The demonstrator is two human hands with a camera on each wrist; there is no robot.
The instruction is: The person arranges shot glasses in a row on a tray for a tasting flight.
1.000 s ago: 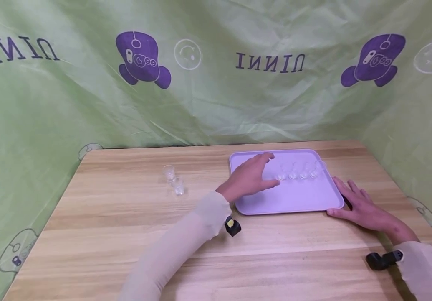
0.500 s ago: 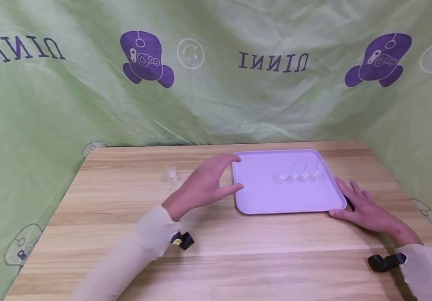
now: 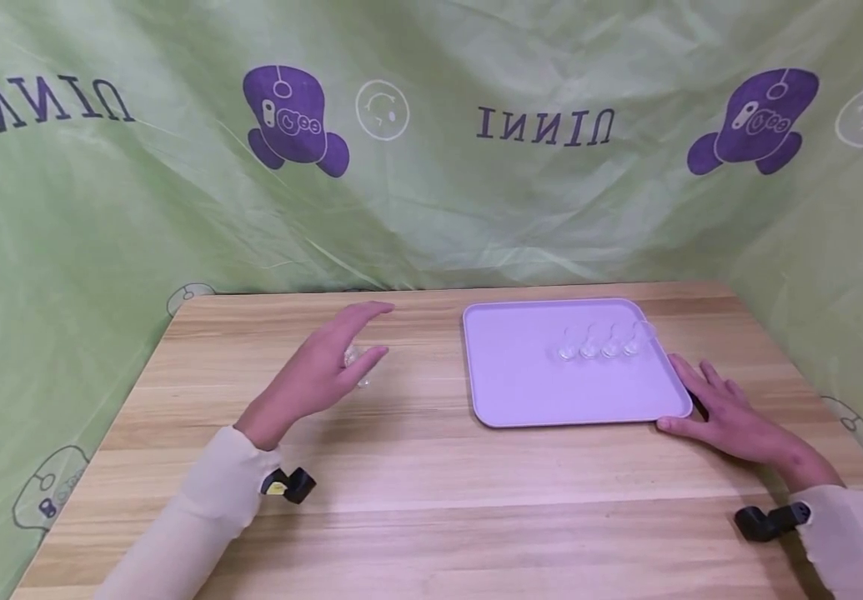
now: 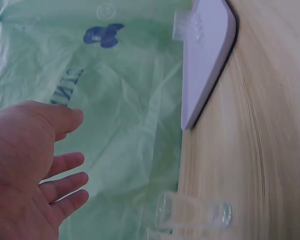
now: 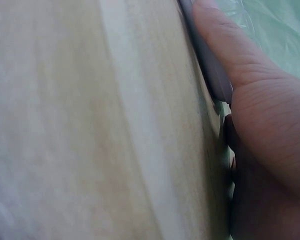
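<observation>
My left hand point(image 3: 314, 367) hovers over the left part of the table, thumb and fingers apart with nothing between them. Two clear shot glasses stand there, mostly hidden behind it in the head view; the left wrist view shows one glass point(image 4: 192, 212) whole and a sliver of the other point(image 4: 159, 234). My right hand point(image 3: 727, 421) rests at the near right corner of a lilac tray point(image 3: 544, 396), its thumb point(image 5: 230, 45) along the rim and its fingers spread beside the right edge. Several clear shot glasses point(image 3: 589, 350) stand in a row on the tray's right half.
The wooden table point(image 3: 461, 500) backs onto a green printed cloth point(image 3: 431, 217) that also hangs along both sides. Black wrist cameras stick out from both sleeves, low over the table.
My left hand has swung left from above the tray to the two shot glasses at the left, fingers parted throughout. The right hand has stayed at the tray's corner.
</observation>
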